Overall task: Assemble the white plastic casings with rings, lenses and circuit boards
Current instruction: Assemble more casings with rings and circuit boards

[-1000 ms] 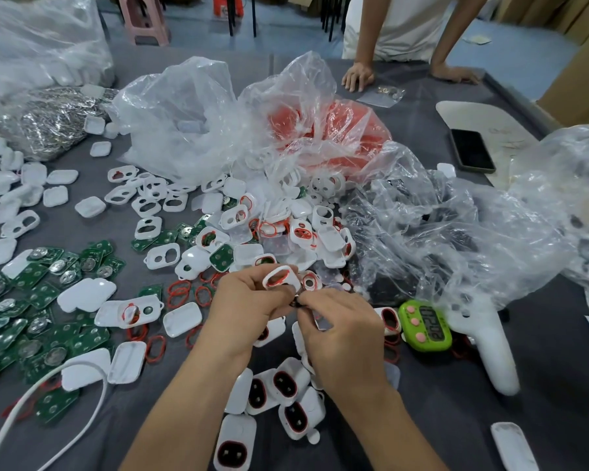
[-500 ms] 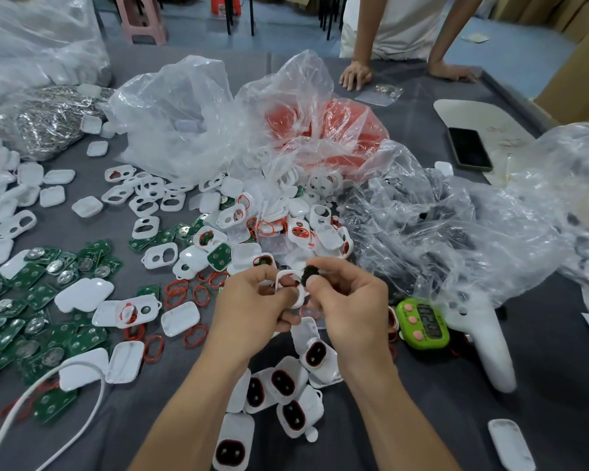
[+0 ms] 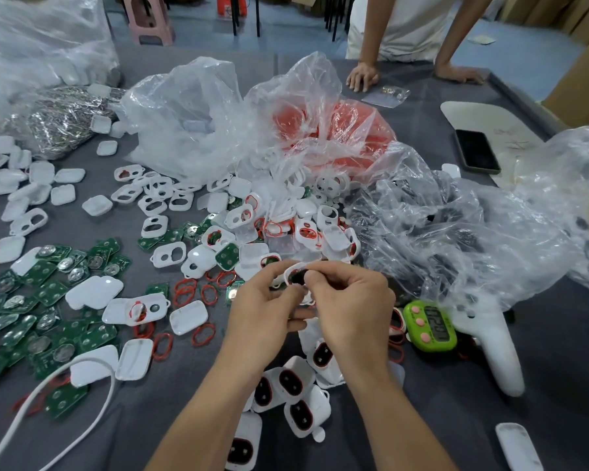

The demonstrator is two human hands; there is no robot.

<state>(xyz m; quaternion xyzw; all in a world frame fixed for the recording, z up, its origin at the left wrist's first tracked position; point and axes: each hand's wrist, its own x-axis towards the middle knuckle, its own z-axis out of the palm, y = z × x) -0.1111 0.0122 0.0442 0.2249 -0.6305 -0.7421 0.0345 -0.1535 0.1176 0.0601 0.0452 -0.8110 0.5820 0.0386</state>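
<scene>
Lens-fitting is judged unfinished: a white plastic casing (image 3: 289, 268) is gripped by the left hand (image 3: 262, 300), a dark round lens (image 3: 299, 277) is pinched by the right hand (image 3: 351, 300), and green circuit boards (image 3: 48, 290) are left unused at 9 o'clock.

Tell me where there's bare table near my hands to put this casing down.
Nearest is the grey cloth between your right forearm and the white controller. Another bare patch lies between the white cable and your left forearm. Crowded: the casing pile ahead, the green circuit boards on the left, and the finished casings between your forearms.
</scene>
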